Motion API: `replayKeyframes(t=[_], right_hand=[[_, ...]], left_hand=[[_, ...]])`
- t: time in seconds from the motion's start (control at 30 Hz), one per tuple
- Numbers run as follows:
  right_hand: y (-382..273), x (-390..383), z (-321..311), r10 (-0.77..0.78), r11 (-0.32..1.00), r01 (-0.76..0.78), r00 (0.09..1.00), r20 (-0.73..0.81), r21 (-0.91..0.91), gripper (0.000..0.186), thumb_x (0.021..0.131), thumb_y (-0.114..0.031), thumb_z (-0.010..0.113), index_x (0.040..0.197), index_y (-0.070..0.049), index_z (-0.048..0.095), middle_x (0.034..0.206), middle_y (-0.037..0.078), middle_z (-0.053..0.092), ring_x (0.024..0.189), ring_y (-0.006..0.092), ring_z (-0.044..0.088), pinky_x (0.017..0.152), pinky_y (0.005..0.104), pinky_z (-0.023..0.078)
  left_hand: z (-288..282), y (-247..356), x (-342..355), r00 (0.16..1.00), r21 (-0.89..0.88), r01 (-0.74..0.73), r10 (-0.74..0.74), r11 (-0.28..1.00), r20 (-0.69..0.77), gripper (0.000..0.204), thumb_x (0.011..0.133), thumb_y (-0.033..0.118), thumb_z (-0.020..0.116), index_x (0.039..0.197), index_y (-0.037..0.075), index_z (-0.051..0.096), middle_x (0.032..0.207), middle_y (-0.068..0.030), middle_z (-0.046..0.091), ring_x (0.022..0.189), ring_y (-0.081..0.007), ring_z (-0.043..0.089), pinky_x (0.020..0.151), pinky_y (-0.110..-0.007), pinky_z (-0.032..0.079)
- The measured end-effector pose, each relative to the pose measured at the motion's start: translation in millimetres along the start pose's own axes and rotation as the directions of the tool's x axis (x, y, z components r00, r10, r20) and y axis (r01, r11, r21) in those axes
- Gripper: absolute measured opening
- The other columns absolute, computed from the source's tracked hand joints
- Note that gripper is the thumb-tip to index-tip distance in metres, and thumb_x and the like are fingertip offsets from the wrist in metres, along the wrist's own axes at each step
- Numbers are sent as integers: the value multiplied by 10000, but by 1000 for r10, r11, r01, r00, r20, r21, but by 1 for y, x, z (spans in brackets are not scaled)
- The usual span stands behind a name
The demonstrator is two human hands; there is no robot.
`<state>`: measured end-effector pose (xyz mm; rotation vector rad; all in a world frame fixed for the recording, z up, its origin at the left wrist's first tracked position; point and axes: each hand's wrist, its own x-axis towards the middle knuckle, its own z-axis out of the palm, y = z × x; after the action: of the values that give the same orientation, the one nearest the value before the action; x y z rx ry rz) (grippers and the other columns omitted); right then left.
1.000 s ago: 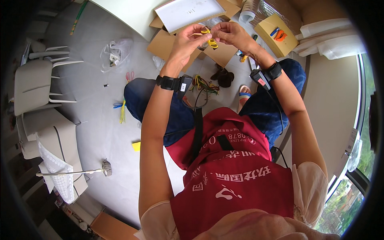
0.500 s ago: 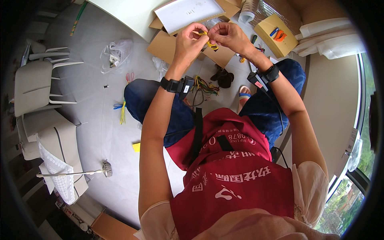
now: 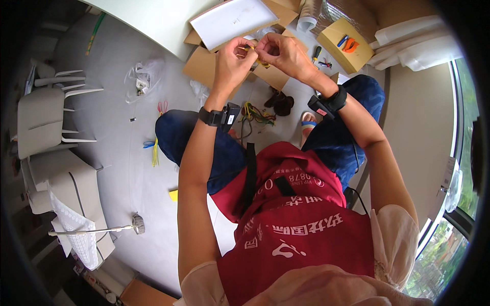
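Left hand and right hand meet fingertip to fingertip, both pinching a small yellow tie held up over the cardboard, above a wire bundle on the floor.

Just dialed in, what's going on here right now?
A seated person in a red apron has both hands raised in front of them. The left hand and right hand meet and pinch a small yellow wire between the fingertips. Below, between the knees, a bundle of coloured wires lies on the floor. Flattened cardboard and a small box with tools lie beyond the hands.
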<state>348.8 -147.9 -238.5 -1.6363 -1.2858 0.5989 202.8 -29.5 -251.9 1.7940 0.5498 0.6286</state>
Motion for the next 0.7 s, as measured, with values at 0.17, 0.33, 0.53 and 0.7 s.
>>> replayKeyframes(t=[0.17, 0.33, 0.53, 0.7], right_hand=[[1, 1, 2, 56, 996, -54, 998, -35, 73, 181, 883, -151, 704, 954, 15, 694, 758, 59, 713, 687, 112, 668, 675, 281, 552], [2, 2, 3, 89, 975, -87, 996, 0, 203, 176, 912, -149, 686, 961, 20, 681, 767, 59, 709, 690, 103, 655, 682, 273, 549], [-13, -2, -4, 28, 999, -30, 999, 45, 44, 158, 959, -122, 679, 991, 25, 633, 819, 37, 684, 760, 72, 648, 705, 241, 541], [-17, -4, 2, -41, 998, 39, 998, -51, -48, 177, 936, -139, 692, 970, 29, 651, 789, 56, 691, 725, 93, 661, 678, 262, 543]], left_hand=[[4, 2, 0, 997, -8, -37, 36, 999, -64, 118, 894, 69, 651, 976, -16, 662, 838, -28, 675, 761, -63, 616, 685, -227, 491], [3, 1, 0, 998, -104, -9, 3, 995, -58, 157, 860, 72, 673, 964, -43, 653, 821, -64, 690, 733, -102, 642, 666, -251, 523], [-1, 3, -1, 998, -48, -35, 33, 998, -48, 161, 872, 78, 680, 982, -36, 653, 830, -41, 682, 745, -81, 630, 674, -241, 510], [2, 0, 0, 995, 30, -56, 58, 998, -82, 156, 884, 60, 674, 1006, -34, 652, 864, -21, 681, 764, -58, 620, 688, -222, 501]])
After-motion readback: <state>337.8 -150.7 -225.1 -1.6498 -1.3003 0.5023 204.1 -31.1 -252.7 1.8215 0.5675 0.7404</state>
